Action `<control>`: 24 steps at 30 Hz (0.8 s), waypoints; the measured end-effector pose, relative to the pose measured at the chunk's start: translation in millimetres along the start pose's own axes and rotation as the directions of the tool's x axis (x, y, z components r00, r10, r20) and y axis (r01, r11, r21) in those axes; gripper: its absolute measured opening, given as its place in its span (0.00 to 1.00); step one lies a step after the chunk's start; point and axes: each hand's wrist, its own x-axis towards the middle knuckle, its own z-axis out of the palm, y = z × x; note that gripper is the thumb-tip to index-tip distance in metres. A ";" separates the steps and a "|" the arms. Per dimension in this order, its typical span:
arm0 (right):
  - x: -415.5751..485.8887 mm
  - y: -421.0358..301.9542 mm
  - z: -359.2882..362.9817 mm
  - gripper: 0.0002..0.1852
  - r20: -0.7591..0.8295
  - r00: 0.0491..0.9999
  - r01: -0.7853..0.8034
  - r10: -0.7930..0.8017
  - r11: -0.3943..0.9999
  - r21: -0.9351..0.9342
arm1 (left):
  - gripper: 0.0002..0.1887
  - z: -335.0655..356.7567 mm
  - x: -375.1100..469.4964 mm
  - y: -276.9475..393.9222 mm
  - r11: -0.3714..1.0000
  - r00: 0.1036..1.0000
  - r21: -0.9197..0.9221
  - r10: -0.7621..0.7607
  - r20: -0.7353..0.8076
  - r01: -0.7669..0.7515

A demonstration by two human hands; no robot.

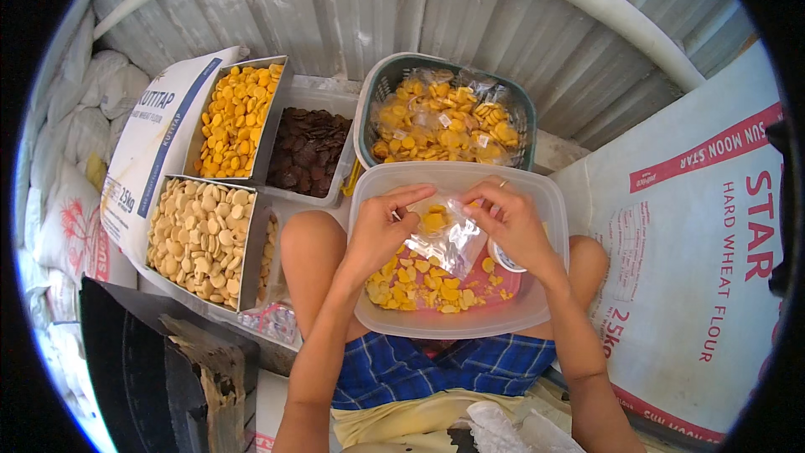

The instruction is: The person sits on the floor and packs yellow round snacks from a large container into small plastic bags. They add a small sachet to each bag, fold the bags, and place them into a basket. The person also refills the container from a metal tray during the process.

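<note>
A clear plastic bag (448, 236) with a few yellow round cookies (434, 220) inside hangs between my hands, above a translucent plastic tub (462, 326) on my lap. My left hand (385, 226) pinches the bag's left side between finger and thumb. At the bag's upper right, my right hand (510, 217) has its fingertips closed on the edge, with a bit of yellow showing near them. Loose yellow cookies and broken pieces (434, 286) lie at the tub's bottom. A small white-rimmed round container (503, 258) is partly hidden under my right hand.
Beyond the tub, a green basket (531, 116) holds bagged yellow cookies. At left are metal tins of yellow (236, 119) and beige cookies (198, 239), and a plastic box of dark brown ones (308, 151). Flour sacks (679, 251) stand at right and left (157, 138); a corrugated metal wall (390, 6) rises behind.
</note>
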 end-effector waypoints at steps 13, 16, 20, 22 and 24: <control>9.7 99.0 32.8 0.14 0.219 0.971 0.071 0.090 0.770 -0.634 | 0.27 0.0 3.6 -5.0 1.000 1.000 0.022 0.015 0.011 -0.015; 13.3 59.7 12.1 0.14 0.158 0.975 -0.029 0.155 0.799 -0.601 | 0.27 -0.5 1.9 -1.7 1.000 1.000 -0.022 -0.010 0.017 0.011; 10.5 -13.1 -19.8 0.14 0.060 0.992 -0.097 0.113 0.969 -0.225 | 0.26 0.8 2.4 0.3 0.999 0.998 -0.037 -0.037 0.043 0.038; 9.8 -34.7 -24.0 0.13 0.037 0.996 -0.077 0.083 0.988 -0.137 | 0.26 -0.3 1.3 2.6 0.996 0.997 -0.059 -0.069 0.042 0.072; 7.9 -35.9 -28.6 0.12 0.000 0.998 -0.054 0.055 0.989 -0.137 | 0.26 -0.4 1.2 -1.0 0.997 0.998 -0.057 -0.046 0.044 0.048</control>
